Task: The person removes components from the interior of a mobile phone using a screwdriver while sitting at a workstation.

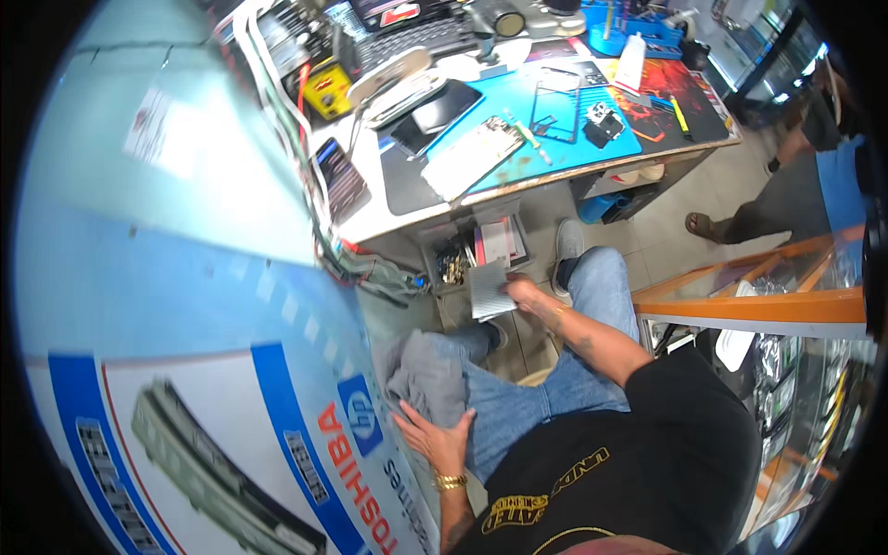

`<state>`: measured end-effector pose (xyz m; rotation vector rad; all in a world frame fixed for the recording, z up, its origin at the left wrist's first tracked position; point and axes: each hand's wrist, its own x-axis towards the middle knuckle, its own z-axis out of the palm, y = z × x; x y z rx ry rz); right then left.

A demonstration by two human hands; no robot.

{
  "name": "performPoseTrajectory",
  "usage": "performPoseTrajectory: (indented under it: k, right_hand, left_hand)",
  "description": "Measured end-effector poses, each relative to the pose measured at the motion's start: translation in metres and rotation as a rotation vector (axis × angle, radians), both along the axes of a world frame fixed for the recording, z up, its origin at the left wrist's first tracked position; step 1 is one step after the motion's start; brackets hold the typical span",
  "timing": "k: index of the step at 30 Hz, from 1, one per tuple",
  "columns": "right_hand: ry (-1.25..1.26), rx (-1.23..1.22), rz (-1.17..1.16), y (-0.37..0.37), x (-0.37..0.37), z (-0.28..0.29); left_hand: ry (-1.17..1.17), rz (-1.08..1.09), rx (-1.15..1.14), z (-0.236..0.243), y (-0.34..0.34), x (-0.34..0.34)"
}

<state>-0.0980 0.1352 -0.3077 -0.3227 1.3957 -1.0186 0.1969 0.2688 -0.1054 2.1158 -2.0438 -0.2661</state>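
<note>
My left hand [437, 438] lies on my left thigh with its fingers spread, touching a crumpled grey cloth [421, 375] draped over the knee. Between my legs, below the desk edge, my right hand [525, 292] grips a flat silvery-grey rectangular piece [490, 289] by its right side. What that piece is made of is too blurred to tell. Just beyond it is an open drawer [520, 252] under the desk. Inside lie small mixed parts [451, 264] on the left and a pale flat box or booklet [497, 241] on the right.
On the desk [361, 220] lie a blue work mat [601, 141], a phone frame [555, 109], a white panel [472, 157], dark phones and a yellow-black device [326, 90]. Cables [319, 208] hang at the left corner. A glass display case [740, 301] stands right; another person's leg [777, 208] shows beyond.
</note>
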Motion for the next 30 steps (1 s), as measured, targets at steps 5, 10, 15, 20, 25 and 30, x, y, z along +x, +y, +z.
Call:
performPoseTrajectory:
  k: [5,10,15,20,25,30]
  right_hand:
    - [1.011,-0.190,0.719,-0.076,-0.001,-0.144]
    - [1.808,-0.739,0.574,-0.099,-0.007,-0.247]
    - [1.518,-0.422,0.689,-0.116,0.025,-0.250]
    - [1.453,-0.302,0.640,-0.115,0.019,-0.255]
    - [1.387,-0.264,0.605,-0.109,0.019,-0.247]
    - [1.334,-0.259,0.596,-0.106,0.025,-0.223]
  left_hand:
    - [0.070,0.221,0.116,-0.019,-0.016,-0.008]
    - [-0.081,0.183,0.054,-0.059,-0.006,0.003]
    - [-0.105,0.185,0.047,-0.063,-0.002,0.010]
    - [-0.126,0.111,0.038,-0.066,-0.004,0.008]
    - [-0.101,0.154,0.034,-0.072,0.002,0.008]
    - [-0.122,0.138,0.046,-0.070,0.003,0.008]
